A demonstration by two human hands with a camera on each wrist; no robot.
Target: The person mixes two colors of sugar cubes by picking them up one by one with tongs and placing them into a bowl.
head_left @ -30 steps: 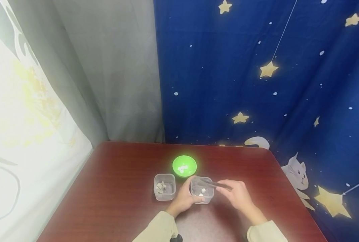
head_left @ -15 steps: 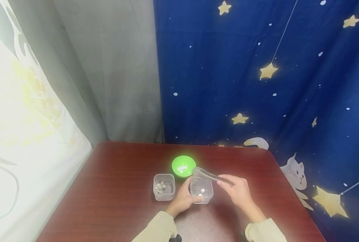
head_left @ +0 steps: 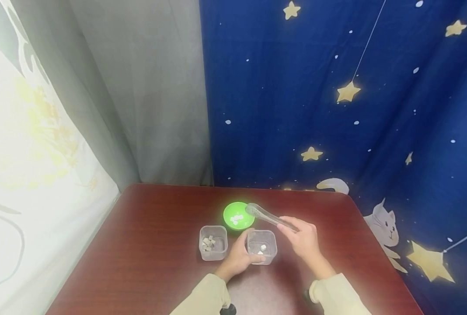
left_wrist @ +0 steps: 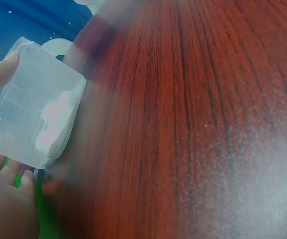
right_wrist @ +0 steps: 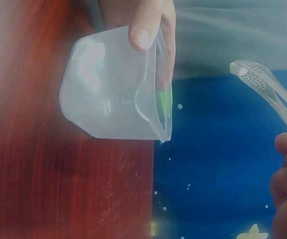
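My left hand (head_left: pixel 238 257) grips a clear plastic box (head_left: pixel 268 259) by its left side, thumb across the near wall; a couple of white cubes (head_left: pixel 263 248) lie inside. In my right hand (head_left: pixel 305 239) I hold tongs (head_left: pixel 266 215) with perforated tips, raised at the right rim of a green bowl (head_left: pixel 239 226). The right wrist view shows a small whitish cube (right_wrist: pixel 238 68) pinched between the tips of the tongs. Several white pieces (head_left: pixel 236 218) sit in the bowl. The left wrist view has the box (left_wrist: pixel 39 99) tilted across it, with the left thumb on its rim.
A second clear box (head_left: pixel 219 253) with several greyish cubes (head_left: pixel 207 243) stands left of my left hand. All of it is on a dark red wooden table (head_left: pixel 158 245). Grey and blue star-patterned curtains (head_left: pixel 277 109) hang behind the table's far edge.
The tongs have risen out of the box in my left hand and moved up and left to the green bowl's edge. My left hand and the box have stayed in place.
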